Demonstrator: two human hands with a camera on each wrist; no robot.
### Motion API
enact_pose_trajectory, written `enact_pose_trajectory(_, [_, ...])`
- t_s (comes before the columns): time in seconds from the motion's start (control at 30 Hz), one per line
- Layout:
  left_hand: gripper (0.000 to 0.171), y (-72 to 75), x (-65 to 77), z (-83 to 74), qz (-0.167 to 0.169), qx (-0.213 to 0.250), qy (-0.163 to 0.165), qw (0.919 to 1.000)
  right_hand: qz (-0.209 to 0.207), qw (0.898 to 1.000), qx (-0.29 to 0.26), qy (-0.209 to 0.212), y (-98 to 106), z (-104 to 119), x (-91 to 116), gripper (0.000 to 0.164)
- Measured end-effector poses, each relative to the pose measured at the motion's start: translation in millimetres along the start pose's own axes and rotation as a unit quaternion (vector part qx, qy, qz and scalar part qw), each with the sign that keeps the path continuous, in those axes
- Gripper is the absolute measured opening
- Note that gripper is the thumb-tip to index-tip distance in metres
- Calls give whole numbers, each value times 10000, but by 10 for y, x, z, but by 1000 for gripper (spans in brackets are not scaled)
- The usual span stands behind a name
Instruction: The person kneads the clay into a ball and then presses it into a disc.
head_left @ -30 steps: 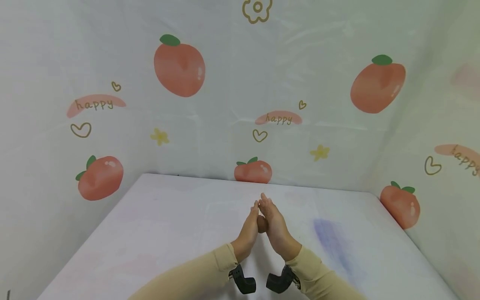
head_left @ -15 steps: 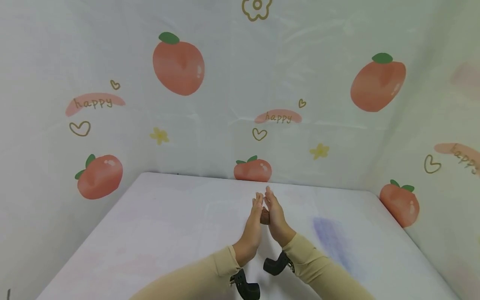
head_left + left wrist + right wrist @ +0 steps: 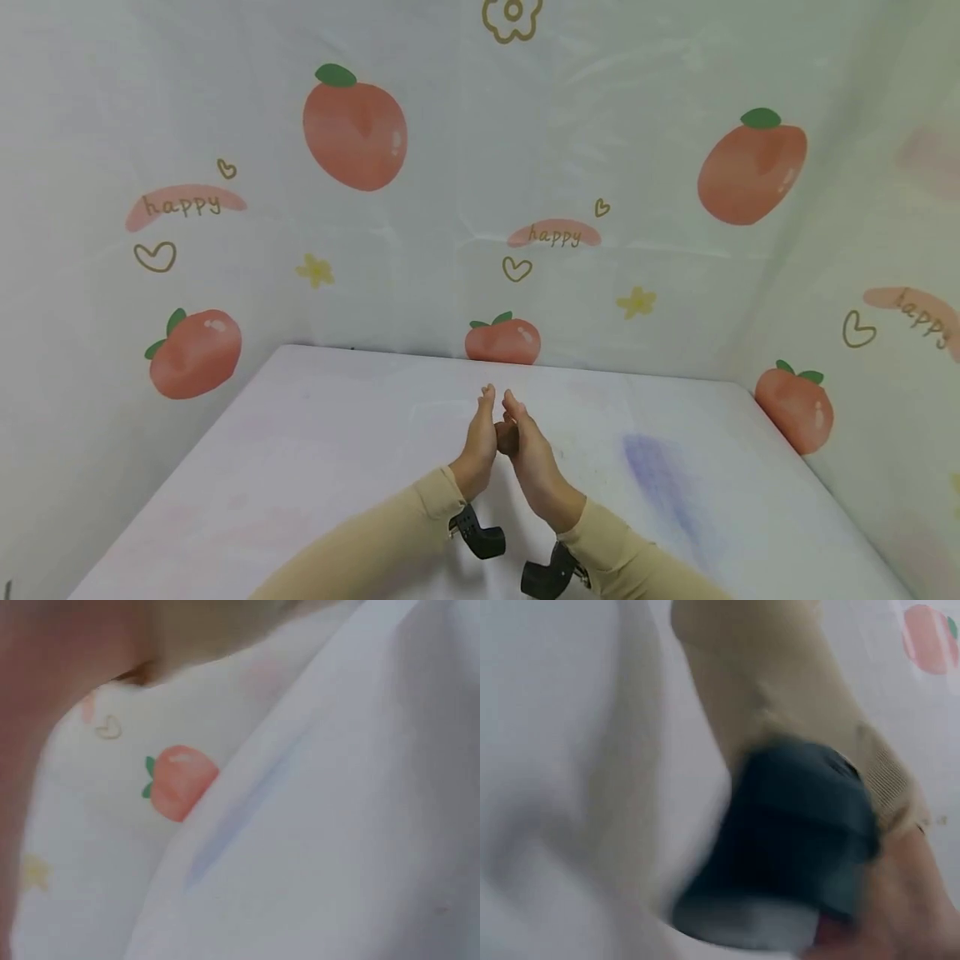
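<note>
A small brown lump, resembling clay [image 3: 507, 438], is held between two facing palms above the table's middle in the head view. My left hand [image 3: 477, 443] flanks it on the left and my right hand [image 3: 537, 462] on the right. Both have straight fingers pointing forward and up, with the fingertips close together. The palms cover much of the lump. In the right wrist view, a tan sleeve [image 3: 772, 675] and a dark wrist camera [image 3: 795, 832] block the work. Blurred skin fills the left of the left wrist view, where the lump cannot be seen.
The white tabletop [image 3: 360, 433] carries a blue-purple smear [image 3: 663, 483] to the right of the hands. Behind it hangs a white cloth backdrop [image 3: 450, 167] with printed fruit, hearts and lettering. A black wrist camera [image 3: 480, 533] hangs below the left wrist.
Palms slide against each other: since half a second ago the left hand has gone forward and the right has drawn back. Both hands and the brown lump have shifted a little left.
</note>
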State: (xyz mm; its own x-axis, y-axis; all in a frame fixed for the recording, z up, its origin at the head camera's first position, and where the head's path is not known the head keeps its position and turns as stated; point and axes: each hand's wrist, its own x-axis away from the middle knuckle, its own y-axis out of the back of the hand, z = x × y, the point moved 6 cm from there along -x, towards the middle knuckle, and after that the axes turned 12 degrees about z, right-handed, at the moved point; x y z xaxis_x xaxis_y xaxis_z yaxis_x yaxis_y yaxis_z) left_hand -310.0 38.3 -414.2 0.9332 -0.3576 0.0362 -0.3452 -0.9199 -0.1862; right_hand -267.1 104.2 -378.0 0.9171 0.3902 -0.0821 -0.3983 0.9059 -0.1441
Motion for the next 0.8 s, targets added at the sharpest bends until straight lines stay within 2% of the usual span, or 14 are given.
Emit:
enact_pose_trajectory(0.1, [70, -76, 30, 53, 213, -157, -87, 9996, -185, 9996, -83, 189, 114, 79, -52, 61])
enact_pose_trajectory(0.2, [65, -206, 109, 45, 459, -448, -345, 9973, -429, 9986, -62, 311, 258, 146, -129, 61])
enact_pose_trajectory(0.3, [61, -326, 223, -20, 676, -634, -630, 9937, -601, 9978, 74, 269, 357, 172, -197, 61])
enact_pose_trajectory(0.4, [59, -379, 294, -134, 747, -609, -927, 9910, -640, 9977, 204, 132, 395, 145, -242, 60])
enact_pose_trajectory(0.6, [58, -359, 275, -388, 705, -429, -1333, 9876, -510, 9986, 46, -102, 363, -58, -227, 58])
enact_pose_trajectory(0.7, [58, -274, 222, -468, 539, -387, -1414, 9877, -340, 9991, 190, -142, 283, -147, -157, 58])
enact_pose_trajectory(0.8, [57, -142, 141, -483, 247, -477, -1356, 9893, 15, 9985, 495, -236, 157, -208, -56, 59])
